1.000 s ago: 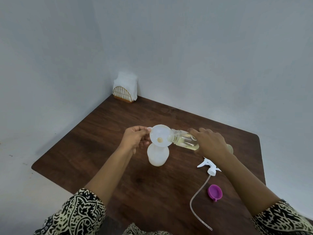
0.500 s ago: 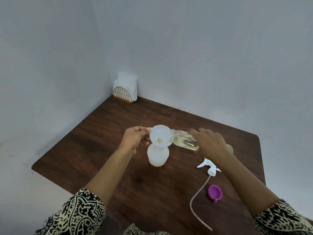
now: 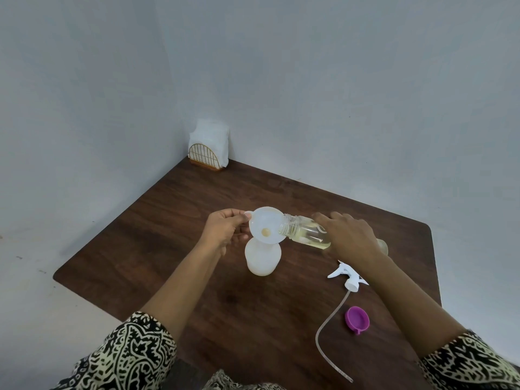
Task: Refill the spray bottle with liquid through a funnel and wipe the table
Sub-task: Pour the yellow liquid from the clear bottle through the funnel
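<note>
Lying nearly flat, long axis left-right, the clear bottle (image 3: 305, 231) is gripped by the right hand (image 3: 350, 238) w/ its mouth over the funnel (image 3: 266, 225), pinched at the tab by the left hand (image 3: 223, 230) atop the spray bottle (image 3: 262, 259) on the tabletop (image 3: 146, 249); more tilt prob. needed.

Soft, even, rather dim light, faint shadows pooling on the tabletop (image 3: 168, 226) beneath the fingers (image 3: 235, 213), frame edges bowing outward.

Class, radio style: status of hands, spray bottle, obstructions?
Left hand pinches funnel atop spray bottle. Right hand tips clear bottle into funnel. Sprayer head, purple cap lie aside, right.
</note>
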